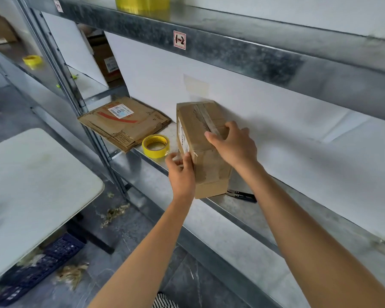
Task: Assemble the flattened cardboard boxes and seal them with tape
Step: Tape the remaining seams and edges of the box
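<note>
Fingers of my right hand curl over the far edge of the small brown cardboard box, thumb laid along its taped top. My left hand sets its thumb against the labelled left face near the front corner; its other fingers are curled in, and I cannot tell whether they pinch anything. The box is at the front edge of the grey metal shelf, a yellow roll of tape just beside it on the left, a stack of flattened brown cardboard boxes beyond that, and black-handled snips by its right near corner.
</note>
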